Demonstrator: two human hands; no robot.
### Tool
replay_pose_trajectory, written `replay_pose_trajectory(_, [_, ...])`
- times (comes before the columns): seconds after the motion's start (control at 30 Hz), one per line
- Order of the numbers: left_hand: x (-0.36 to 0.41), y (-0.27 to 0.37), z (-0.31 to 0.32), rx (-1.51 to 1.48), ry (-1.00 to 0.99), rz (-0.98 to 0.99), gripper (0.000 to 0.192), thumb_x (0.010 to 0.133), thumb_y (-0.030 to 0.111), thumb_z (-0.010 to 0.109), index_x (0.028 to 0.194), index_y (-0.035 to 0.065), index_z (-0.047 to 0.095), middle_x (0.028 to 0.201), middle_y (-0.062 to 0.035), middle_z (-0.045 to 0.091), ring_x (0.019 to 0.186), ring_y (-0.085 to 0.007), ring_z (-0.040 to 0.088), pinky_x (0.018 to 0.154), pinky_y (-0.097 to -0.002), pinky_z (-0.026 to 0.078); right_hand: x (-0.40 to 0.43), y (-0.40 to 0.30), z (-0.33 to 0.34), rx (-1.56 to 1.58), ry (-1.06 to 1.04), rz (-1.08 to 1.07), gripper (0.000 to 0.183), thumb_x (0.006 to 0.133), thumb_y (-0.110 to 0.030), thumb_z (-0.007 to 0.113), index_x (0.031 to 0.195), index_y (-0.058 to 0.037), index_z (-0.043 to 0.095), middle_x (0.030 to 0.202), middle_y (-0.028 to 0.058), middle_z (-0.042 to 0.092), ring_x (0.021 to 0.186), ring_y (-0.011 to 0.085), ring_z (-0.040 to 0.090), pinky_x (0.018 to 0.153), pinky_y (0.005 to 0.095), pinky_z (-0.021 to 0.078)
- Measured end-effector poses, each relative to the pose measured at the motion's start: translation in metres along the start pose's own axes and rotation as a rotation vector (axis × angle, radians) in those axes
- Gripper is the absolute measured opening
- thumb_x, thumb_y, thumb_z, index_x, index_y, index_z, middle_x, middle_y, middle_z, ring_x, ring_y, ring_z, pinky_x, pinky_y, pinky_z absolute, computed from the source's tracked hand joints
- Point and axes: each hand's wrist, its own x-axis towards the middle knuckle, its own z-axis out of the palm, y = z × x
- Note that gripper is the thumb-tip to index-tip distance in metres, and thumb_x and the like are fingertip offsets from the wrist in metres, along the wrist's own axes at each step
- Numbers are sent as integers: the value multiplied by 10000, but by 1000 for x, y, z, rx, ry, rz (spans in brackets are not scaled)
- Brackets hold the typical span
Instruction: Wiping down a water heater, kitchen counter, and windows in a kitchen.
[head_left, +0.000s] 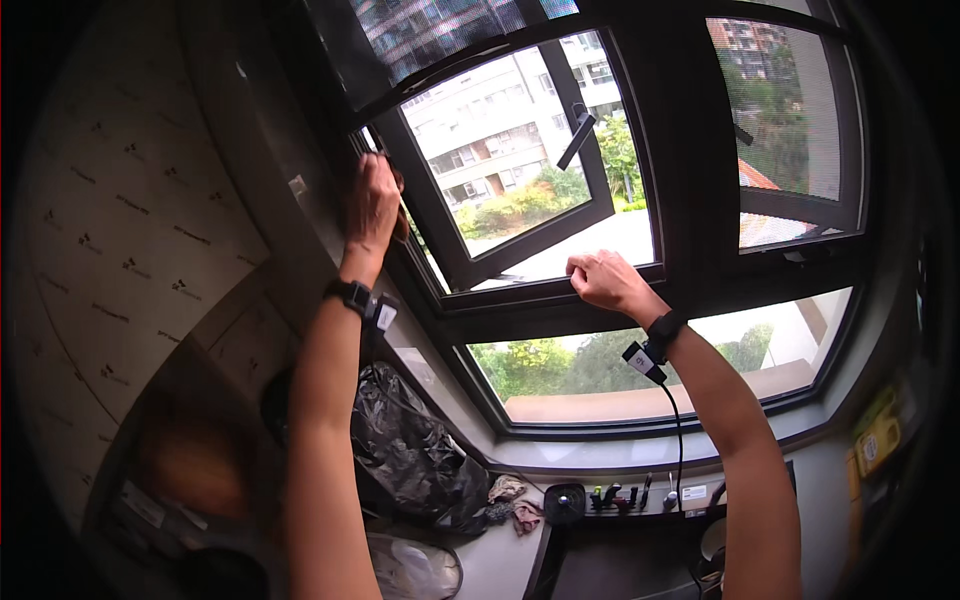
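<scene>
My left hand (374, 196) is at the left jamb of a dark-framed window (551, 311), its fingers closed on a brown cloth-like thing (401, 225) that is mostly hidden behind them. The jamb's track runs beside the fingertips. My right hand (606, 279) is curled into a fist at the bottom rail of the same opening; whether it grips the rail cannot be made out. Between the hands, a casement sash (536, 240) stands swung outward, with a dark lever handle (577, 140) on its right stile. Above, a screen's lower bar (465, 66) crosses the opening.
A screened window (787, 112) is at right, a fixed pane (600, 382) below. Under them are a sill (600, 452), a black plastic bag (412, 450), crumpled rags (514, 502) and a rack of small utensils (622, 499). Printed sheeting (135, 247) covers the left side. Both wrists carry strapped devices; a cable hangs from the right one.
</scene>
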Motion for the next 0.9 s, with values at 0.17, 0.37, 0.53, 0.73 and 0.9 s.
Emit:
replay_pose_trajectory(0.17, [-92, 70, -28, -449, -82, 59, 479, 889, 119, 586, 1266, -177, 572, 1325, -226, 566, 1296, -356, 482, 1190, -417, 351, 1, 1, 2, -21, -16, 16, 213, 844, -157, 530, 804, -22, 691, 774, 232, 688, 760, 407, 676, 743, 490, 537])
replay_pose_trajectory(0.37, [-140, 97, -47, -615, -144, 172, 399, 845, 61, 584, 1191, -126, 648, 1274, -194, 611, 1236, -311, 542, 1171, -393, 379, 3, -2, 4, -37, -42, 50, 221, 847, -170, 529, 822, -26, 695, 771, 241, 683, 763, 419, 672, 744, 496, 538])
replay_pose_trajectory(0.53, [-63, 41, -9, -579, 19, 46, 130, 848, 65, 590, 939, 7, 664, 1066, -110, 650, 1052, -239, 595, 969, -356, 494, -3, 0, -2, -67, -45, 87, 226, 852, -177, 529, 817, -31, 698, 771, 235, 687, 768, 413, 677, 751, 496, 540])
replay_pose_trajectory(0.73, [43, -19, 15, -364, 31, 32, 72, 843, 153, 622, 795, 118, 664, 960, -71, 632, 1019, -220, 565, 887, -331, 483, -9, 19, 3, -48, -22, 94, 231, 852, -179, 529, 801, -31, 700, 765, 219, 695, 768, 389, 688, 751, 477, 542])
replay_pose_trajectory(0.9, [-56, 32, -1, -224, 42, 74, 259, 858, 151, 591, 1007, -16, 722, 1037, -130, 645, 1084, -244, 566, 981, -334, 456, 2, -3, 3, -29, -20, 52, 237, 853, -178, 526, 806, -27, 702, 765, 221, 695, 764, 390, 686, 752, 479, 542])
